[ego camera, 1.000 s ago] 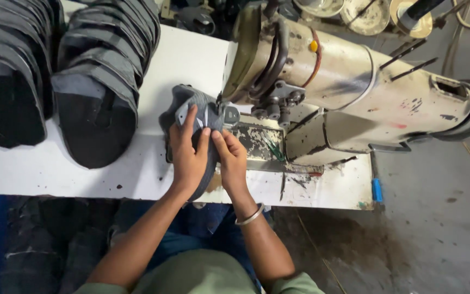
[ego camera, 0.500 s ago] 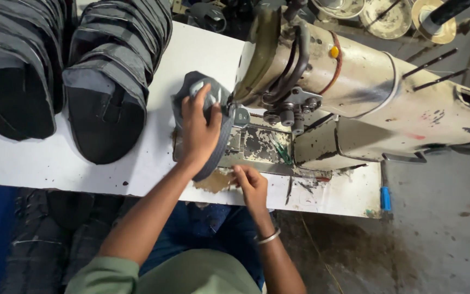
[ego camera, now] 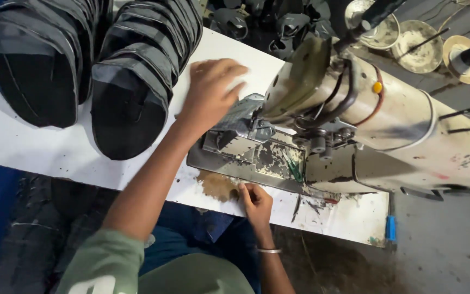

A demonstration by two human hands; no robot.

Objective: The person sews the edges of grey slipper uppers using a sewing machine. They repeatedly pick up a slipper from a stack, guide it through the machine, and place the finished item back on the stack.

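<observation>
My left hand reaches across the white table with fingers spread, blurred, its heel over the edge of a grey fabric piece. That piece lies at the needle area of the beige sewing machine, on the worn metal bed plate. My right hand rests at the table's front edge beside a brown worn patch, fingers curled, with nothing seen in it. A metal bangle sits on that wrist.
Two stacks of dark grey padded pieces fill the table's far left. More dark pieces lie behind the machine. Round metal discs stand at the far right. A small blue object sits at the table's front right corner.
My right hand left the grey piece and dropped back to the table's front edge. My left hand slid off the piece toward the far left, fingers now spread.
</observation>
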